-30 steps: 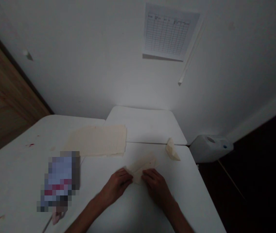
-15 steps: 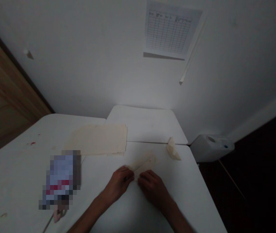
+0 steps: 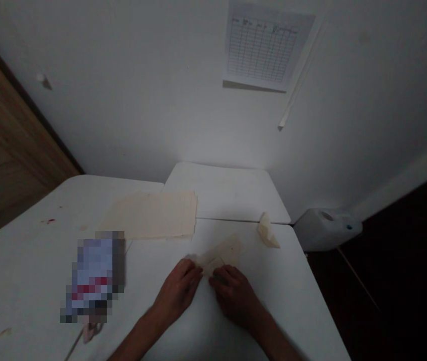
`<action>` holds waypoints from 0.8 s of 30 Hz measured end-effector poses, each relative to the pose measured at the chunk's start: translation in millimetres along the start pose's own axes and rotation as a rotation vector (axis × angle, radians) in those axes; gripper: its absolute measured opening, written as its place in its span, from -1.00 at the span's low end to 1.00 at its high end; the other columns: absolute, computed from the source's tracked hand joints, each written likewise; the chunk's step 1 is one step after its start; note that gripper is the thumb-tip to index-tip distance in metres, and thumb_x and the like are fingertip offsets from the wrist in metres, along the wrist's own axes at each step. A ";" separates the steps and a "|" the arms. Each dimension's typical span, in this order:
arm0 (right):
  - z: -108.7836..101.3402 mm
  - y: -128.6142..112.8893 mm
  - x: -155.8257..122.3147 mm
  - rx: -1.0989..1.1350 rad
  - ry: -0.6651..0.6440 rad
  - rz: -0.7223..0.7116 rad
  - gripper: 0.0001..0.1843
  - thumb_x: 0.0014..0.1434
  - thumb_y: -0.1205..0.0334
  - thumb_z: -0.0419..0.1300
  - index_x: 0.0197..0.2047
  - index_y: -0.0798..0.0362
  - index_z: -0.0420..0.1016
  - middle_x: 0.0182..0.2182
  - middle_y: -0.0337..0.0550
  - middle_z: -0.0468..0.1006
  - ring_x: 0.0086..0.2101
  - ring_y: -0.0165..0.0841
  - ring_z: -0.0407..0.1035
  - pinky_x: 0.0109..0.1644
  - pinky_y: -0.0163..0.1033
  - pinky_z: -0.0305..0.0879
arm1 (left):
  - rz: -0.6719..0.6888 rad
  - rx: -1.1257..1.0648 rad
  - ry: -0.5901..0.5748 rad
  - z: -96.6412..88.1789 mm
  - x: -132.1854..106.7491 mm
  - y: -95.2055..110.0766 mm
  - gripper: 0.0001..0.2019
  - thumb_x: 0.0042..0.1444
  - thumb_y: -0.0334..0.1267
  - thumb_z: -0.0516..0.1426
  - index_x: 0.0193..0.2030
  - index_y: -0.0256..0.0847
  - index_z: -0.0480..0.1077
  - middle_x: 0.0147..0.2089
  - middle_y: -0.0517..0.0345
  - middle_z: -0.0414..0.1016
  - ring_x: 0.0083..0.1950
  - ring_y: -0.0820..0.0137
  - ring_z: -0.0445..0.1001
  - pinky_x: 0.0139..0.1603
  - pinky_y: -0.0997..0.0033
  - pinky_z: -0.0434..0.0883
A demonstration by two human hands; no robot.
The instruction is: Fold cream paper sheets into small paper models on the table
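On the white table (image 3: 292, 301) a thin, cream-coloured sheet (image 3: 228, 248) lies between my hands, its near end partly folded over. My left hand (image 3: 181, 283) pinches the left side of that sheet with thumb and fingers. My right hand (image 3: 234, 291) has curled fingers closed on its near right part. The fingertips cover the fold itself. Further right sits a small, folded, pointed cream piece (image 3: 268, 233), apart from both hands. Behind my left hand lies a flat stack of cream sheets (image 3: 157, 215), with slightly uneven edges.
A blurred-out blue-and-white packet (image 3: 93, 271) lies on the left, with a pinkish scrap (image 3: 91, 331) below it. A white plastic jerrycan (image 3: 326, 230) stands beyond the table's right edge. On the wall hangs a printed chart (image 3: 262, 50). A wooden panel (image 3: 10, 110) borders the left.
My left hand has shifted slightly left and my right fingers slightly left too. The diagonal flap on the sheet has dropped towards my fingers, so more of the sheet behind shows.
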State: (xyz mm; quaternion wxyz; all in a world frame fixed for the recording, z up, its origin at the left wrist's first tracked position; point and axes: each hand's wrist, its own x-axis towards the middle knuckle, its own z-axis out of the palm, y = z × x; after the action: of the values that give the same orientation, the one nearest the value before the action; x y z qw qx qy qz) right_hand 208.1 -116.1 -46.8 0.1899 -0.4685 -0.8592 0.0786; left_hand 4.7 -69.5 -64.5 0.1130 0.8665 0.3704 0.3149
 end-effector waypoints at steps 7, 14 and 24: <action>3.5 0.3 -2.0 0.030 0.028 0.014 -0.72 0.17 0.45 0.11 -0.05 0.05 0.43 -0.12 -0.08 0.44 -0.07 -0.27 0.27 0.04 -0.16 0.24 | 0.121 0.243 -0.151 -7.4 -24.2 11.9 -0.67 0.19 -0.44 -0.01 0.06 -0.17 0.37 -0.20 -0.01 0.45 -0.14 0.22 0.43 -0.08 0.14 0.44; 0.7 -1.8 -1.0 0.035 -0.005 0.027 -0.65 0.16 0.47 0.09 0.01 0.03 0.41 -0.12 -0.07 0.43 -0.06 -0.23 0.25 0.05 -0.12 0.23 | 0.076 0.260 -0.198 -4.5 -23.1 13.2 -0.61 0.18 -0.44 -0.01 0.12 -0.15 0.35 -0.15 -0.02 0.48 -0.09 0.18 0.45 0.02 0.01 0.41; 4.0 0.7 -1.0 0.016 -0.042 0.012 -0.53 0.12 0.47 0.11 0.10 0.01 0.37 -0.08 -0.06 0.41 -0.03 -0.22 0.21 0.07 -0.10 0.20 | 0.000 0.332 -0.126 -3.1 -29.0 12.3 -0.63 0.16 -0.37 0.02 0.09 -0.08 0.41 -0.13 0.00 0.52 -0.06 0.13 0.48 0.01 -0.02 0.42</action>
State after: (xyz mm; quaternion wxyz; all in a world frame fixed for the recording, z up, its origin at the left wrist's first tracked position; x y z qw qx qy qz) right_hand 207.5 -116.4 -50.9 0.1749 -0.4704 -0.8595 0.0963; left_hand -5.5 -98.9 -70.3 -0.0088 0.8913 0.4095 0.1943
